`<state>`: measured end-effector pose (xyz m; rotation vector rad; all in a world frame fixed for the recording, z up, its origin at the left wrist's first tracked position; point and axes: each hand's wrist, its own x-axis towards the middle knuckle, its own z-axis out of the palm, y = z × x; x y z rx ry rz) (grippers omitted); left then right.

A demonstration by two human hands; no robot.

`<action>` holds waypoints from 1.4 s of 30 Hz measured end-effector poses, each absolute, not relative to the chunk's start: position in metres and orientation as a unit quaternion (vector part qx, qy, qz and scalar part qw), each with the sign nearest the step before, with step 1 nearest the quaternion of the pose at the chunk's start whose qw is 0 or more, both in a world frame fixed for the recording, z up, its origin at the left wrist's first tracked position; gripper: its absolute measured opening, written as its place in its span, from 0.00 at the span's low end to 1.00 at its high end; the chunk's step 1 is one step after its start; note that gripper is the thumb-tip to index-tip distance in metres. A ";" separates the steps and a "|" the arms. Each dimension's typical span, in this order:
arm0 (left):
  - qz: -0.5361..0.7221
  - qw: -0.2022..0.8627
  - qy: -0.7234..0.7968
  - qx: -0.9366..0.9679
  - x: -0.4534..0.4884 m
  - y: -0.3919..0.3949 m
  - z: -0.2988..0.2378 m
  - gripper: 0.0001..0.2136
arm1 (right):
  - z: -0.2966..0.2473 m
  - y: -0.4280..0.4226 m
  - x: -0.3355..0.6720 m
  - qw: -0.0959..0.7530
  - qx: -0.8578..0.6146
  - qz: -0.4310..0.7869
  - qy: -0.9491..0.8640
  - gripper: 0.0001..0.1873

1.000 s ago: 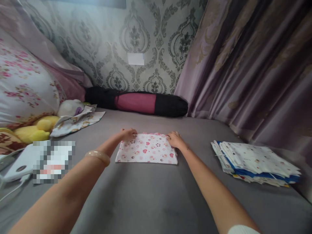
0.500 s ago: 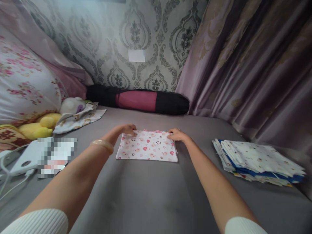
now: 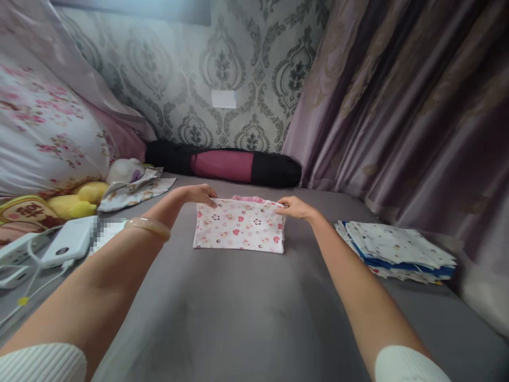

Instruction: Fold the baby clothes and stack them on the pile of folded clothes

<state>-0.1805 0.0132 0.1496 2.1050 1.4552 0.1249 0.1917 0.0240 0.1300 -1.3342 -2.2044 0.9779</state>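
A folded white garment (image 3: 239, 227) with pink hearts and small flowers is in the middle of the grey bed sheet (image 3: 234, 307). A pink edge shows behind its top. My left hand (image 3: 202, 195) pinches the far left corner, thumb in front and the other fingers behind the cloth. At the far right corner my right hand (image 3: 296, 207) grips the same garment in a like pinch. The far edge looks lifted between both hands, while the near edge hangs low at the sheet.
A stack of folded cloths (image 3: 397, 246) lies to the right. Behind is a black and maroon roll bag (image 3: 222, 164) along the wall. At left are a white power bank (image 3: 71, 241) with cables, yellow plush toys (image 3: 75, 204) and a patterned cloth (image 3: 135, 192).
Both hands have raised the garment's far edge, and its front now stands more upright. The camera view has shifted slightly.
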 end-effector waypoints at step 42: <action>0.062 0.073 0.509 0.855 -0.175 -0.100 0.051 0.32 | 0.061 -0.089 0.213 0.102 -0.401 0.071 -0.907 0.32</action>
